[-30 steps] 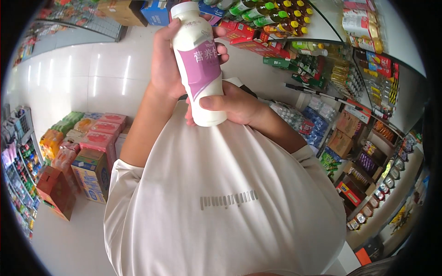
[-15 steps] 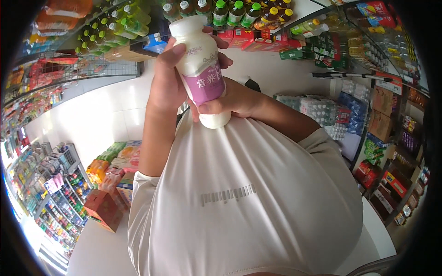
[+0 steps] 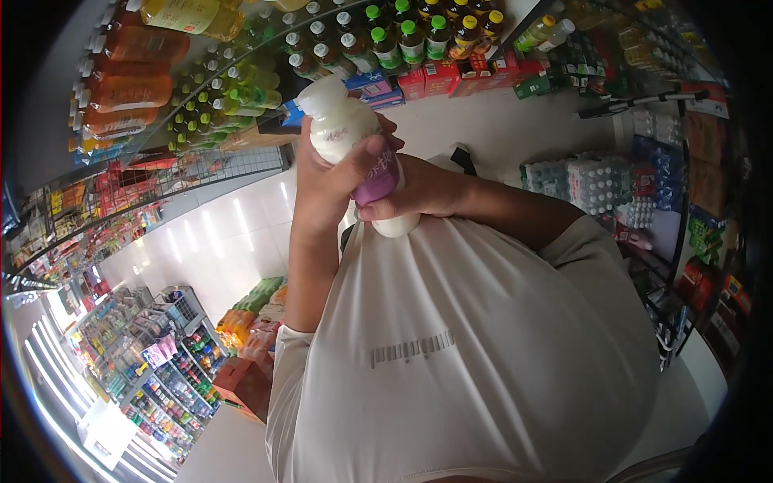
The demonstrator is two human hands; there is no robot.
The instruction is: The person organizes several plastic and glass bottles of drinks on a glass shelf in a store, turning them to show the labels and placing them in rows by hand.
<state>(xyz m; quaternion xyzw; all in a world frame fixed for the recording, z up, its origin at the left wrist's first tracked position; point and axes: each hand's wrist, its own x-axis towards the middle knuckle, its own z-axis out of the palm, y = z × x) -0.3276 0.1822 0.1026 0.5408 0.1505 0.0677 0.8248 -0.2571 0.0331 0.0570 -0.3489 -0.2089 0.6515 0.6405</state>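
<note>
A white plastic bottle of milk drink (image 3: pixel 342 129) with a purple label and a white cap is held in front of my chest, its cap end tilted up and to the left. My left hand (image 3: pixel 330 177) is wrapped round its upper part, with the thumb lying across the front over the label. Lower down, my right hand (image 3: pixel 427 189) grips the bottle near its base, fingers closed round it. Both hands cover most of the label. The bottle's bottom end shows below my right thumb, close to my pale shirt (image 3: pixel 451 322).
Bottles with green caps (image 3: pixel 411 40) stand in rows on the shelf ahead, above red boxes (image 3: pixel 439 78). Orange drink bottles (image 3: pixel 129 80) fill a shelf at the far left. Shrink-wrapped bottle packs (image 3: pixel 600 181) are on the right, and a red carton (image 3: pixel 241 385) sits at lower left.
My left thumb has moved from just under the cap down across the label. The bottle sits slightly lower and farther right in view. The surroundings have shifted too, showing more of the left shelf.
</note>
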